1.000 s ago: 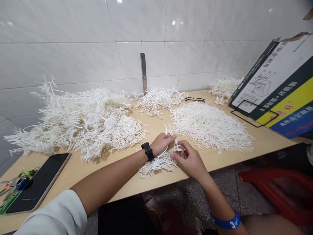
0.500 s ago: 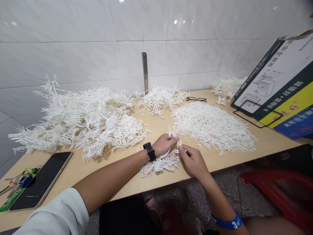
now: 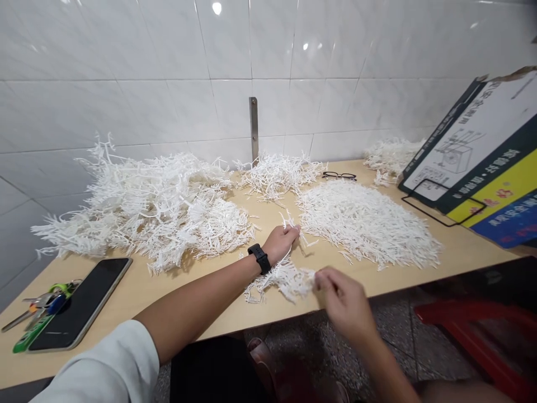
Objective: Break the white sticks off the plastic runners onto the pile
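My left hand point(image 3: 280, 243), with a black watch on its wrist, is closed around a thin, branched white plastic piece point(image 3: 288, 221). Its prongs stick out past the thumb and fingers. Lower and to the right, my right hand point(image 3: 344, 302) is blurred, thumb and fingers pinched together. Its fingertips are at the right edge of a small heap of white plastic sticks point(image 3: 277, 281); whatever they hold is too small or smeared to make out. To the right lies a wide, flat pile of short white sticks point(image 3: 369, 221).
A big tangled mound of branched white pieces point(image 3: 155, 204) fills the left. Behind are a smaller pile point(image 3: 279, 173), eyeglasses point(image 3: 339, 176) and another pile point(image 3: 390, 154). A phone point(image 3: 81, 305) and keys point(image 3: 46, 299) lie left. A printed box point(image 3: 474, 151) leans right; a red stool point(image 3: 474, 316) stands below.
My right hand has pulled away from my left, down and toward the table's front edge. My left hand keeps the branched piece and has shifted slightly. The view has tilted a little.
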A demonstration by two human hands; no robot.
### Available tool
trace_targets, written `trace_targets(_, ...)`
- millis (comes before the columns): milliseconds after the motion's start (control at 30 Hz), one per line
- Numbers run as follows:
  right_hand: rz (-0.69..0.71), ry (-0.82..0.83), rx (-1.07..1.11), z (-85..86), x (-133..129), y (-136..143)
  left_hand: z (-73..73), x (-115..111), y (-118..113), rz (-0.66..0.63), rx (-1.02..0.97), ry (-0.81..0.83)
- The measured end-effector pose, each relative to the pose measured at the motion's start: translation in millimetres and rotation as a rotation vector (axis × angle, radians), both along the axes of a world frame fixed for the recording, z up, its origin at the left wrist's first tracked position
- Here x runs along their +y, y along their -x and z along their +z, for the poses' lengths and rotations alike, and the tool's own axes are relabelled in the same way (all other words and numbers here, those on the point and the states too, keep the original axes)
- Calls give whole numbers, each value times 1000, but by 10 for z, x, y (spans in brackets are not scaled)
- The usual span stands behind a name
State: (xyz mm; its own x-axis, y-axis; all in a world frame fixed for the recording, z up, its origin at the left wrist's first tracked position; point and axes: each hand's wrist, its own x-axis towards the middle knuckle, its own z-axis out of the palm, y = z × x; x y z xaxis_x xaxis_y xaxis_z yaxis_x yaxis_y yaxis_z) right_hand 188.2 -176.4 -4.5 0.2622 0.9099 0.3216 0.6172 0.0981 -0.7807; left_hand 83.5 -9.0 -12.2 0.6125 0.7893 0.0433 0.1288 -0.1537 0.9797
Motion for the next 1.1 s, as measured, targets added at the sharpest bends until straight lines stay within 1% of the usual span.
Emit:
trace_targets(67,-152,-9,-118,97,181,-314,10,-19,13,-27,-1,-3)
trace_targets(133,-296,-9,-291,173,413,-628,19,-30,21,-26,6,-22)
trace_targets(200,-325,15,-454,214,597,-830,29,-31,22,-14,10,-30)
trace_targets(267,-302,-22,-547,226,670,-869,38,-30,19,-5,22,-29)
trace_targets(300,-257,-51,-563,224,667,-835,42,-31,17,-4,30,-28)
trace_targets(367,-107,-84,-564,210,611,-713,48,-36,15,-8,37,-30)
trace_targets(433,53,-52,-578,181,539,-580,50,-46,16,-20,37,-34)
trace_targets(467,105,-28,-600,161,508,-521,48,-51,17,-22,38,-40)
trace_targets(500,137,-12,-623,137,478,-465,45,-54,18,-19,44,-50)
trace_targets(567,155,-4,-623,82,405,-338,32,-52,13,-25,69,-74)
trace_targets(633,176,-19,-524,31,285,-158,12,-37,-5,-5,87,-62)
trace_targets(733,321,-80,-353,7,47,148,-14,-3,-45,113,82,-12)
trace_targets(767,374,-106,-333,18,-11,210,-19,6,-58,128,81,-11)
trace_targets(800,392,-127,-321,35,-41,230,-21,12,-66,110,84,-17)
trace_targets(833,361,-148,-311,56,-34,201,-21,15,-70,75,88,-22)
trace_targets(867,290,-170,-305,76,11,124,-19,16,-70,46,85,-25)
trace_targets(933,89,-145,-345,105,182,-136,-10,16,-58,41,57,-31)
trace_targets(967,-29,-134,-406,110,282,-285,-6,17,-48,57,37,-39)
trace_targets(1000,-110,-104,-470,108,371,-419,-2,18,-39,68,16,-47)
trace_targets(1033,-161,-73,-505,102,437,-520,0,20,-32,66,-5,-52)
trace_targets(1067,-193,-76,-513,93,471,-574,0,23,-27,56,-24,-53)
trace_targets(1100,-200,-100,-491,83,471,-576,-2,26,-25,45,-40,-53)
